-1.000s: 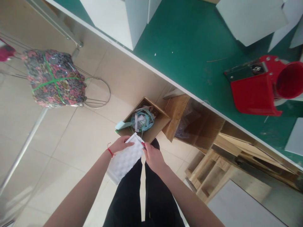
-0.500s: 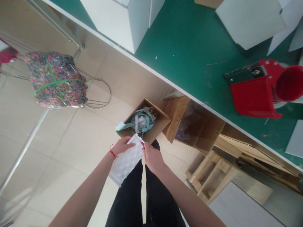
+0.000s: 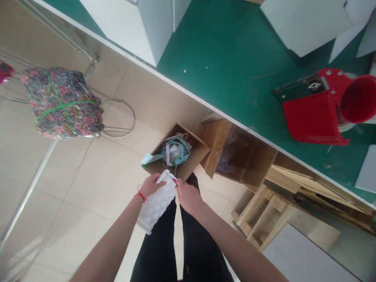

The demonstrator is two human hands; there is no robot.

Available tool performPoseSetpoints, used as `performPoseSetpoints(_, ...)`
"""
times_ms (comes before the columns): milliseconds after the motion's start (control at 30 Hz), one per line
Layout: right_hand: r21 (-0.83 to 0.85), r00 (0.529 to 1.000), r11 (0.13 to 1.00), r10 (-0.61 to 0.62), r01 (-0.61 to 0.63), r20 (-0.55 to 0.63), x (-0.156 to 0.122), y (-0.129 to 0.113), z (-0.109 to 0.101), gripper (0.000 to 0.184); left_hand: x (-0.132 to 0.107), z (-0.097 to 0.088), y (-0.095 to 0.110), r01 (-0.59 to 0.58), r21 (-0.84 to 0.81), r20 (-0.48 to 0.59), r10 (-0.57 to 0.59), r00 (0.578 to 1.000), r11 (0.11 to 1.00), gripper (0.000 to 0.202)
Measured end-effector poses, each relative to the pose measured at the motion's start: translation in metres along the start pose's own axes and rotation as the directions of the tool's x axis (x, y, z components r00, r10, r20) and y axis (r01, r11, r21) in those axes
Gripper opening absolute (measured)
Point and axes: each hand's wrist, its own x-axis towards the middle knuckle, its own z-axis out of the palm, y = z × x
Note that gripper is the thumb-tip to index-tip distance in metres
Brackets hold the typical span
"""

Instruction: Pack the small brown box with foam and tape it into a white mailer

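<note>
My left hand, with a red string at the wrist, grips the top left edge of a white dimpled foam sheet that hangs down in front of my black trousers. My right hand is closed at the sheet's top right corner, pinching a small red-tipped thing I cannot make out. Both hands are just above an open cardboard box on the floor, which holds a tangle of pale blue and white strips.
A green-topped table runs diagonally with a red tape dispenser and white boxes on it. Cardboard and wooden racks lie under the table. A flowered cushion sits on a wire stool at left, over tiled floor.
The foam sheet has narrowed and looks more folded between my hands. Both hands stay together over the box, shifted slightly.
</note>
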Motion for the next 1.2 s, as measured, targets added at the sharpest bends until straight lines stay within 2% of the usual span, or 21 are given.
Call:
performPoseSetpoints(133,0.015,1.0,1.0,-0.001,0.001,-0.014,0.011,0.002,0.008,0.019,0.003,0.001,0.001,-0.006,0.085,-0.019,0.008,1.0,0.996,0.028)
performPoseSetpoints(267,0.014,0.999,1.0,-0.012,0.012,-0.045,0.013,0.0,0.013,0.017,0.006,-0.007,0.002,0.017,0.161,-0.047,-0.01,0.999,0.987,0.031)
performPoseSetpoints(433,0.037,1.0,0.999,-0.001,0.001,-0.009,0.016,-0.003,0.007,0.019,0.004,-0.015,0.009,-0.004,0.21,-0.012,0.007,1.0,0.978,0.03)
performPoseSetpoints(633,0.066,1.0,0.998,-0.01,0.01,0.009,0.021,-0.004,-0.002,0.018,-0.003,-0.016,0.023,0.082,0.327,-0.037,-0.074,0.997,0.942,0.03)
performPoseSetpoints(733,0.095,0.999,0.995,0.025,-0.027,0.022,0.017,-0.003,0.001,0.017,-0.007,-0.01,0.032,0.126,0.377,-0.058,-0.112,0.992,0.918,0.029)
performPoseSetpoints(833,0.108,0.999,0.993,0.044,-0.043,0.0,0.017,-0.003,0.006,0.019,-0.011,-0.006,0.042,0.182,0.437,-0.128,-0.14,0.982,0.881,0.03)
performPoseSetpoints(967,0.118,0.999,0.993,0.038,-0.033,-0.037,0.02,-0.007,0.013,0.018,-0.019,-0.012,0.049,0.179,0.553,-0.178,-0.094,0.979,0.814,0.019)
performPoseSetpoints(1100,0.12,0.997,0.992,0.056,-0.049,-0.053,0.022,-0.015,0.013,0.016,-0.024,-0.018,0.049,0.118,0.574,-0.157,-0.033,0.987,0.81,0.013)
performPoseSetpoints(1200,0.128,0.997,0.991,0.05,-0.042,-0.059,0.02,-0.019,0.011,0.013,-0.024,-0.02,0.047,0.143,0.565,-0.171,-0.054,0.984,0.813,0.016)
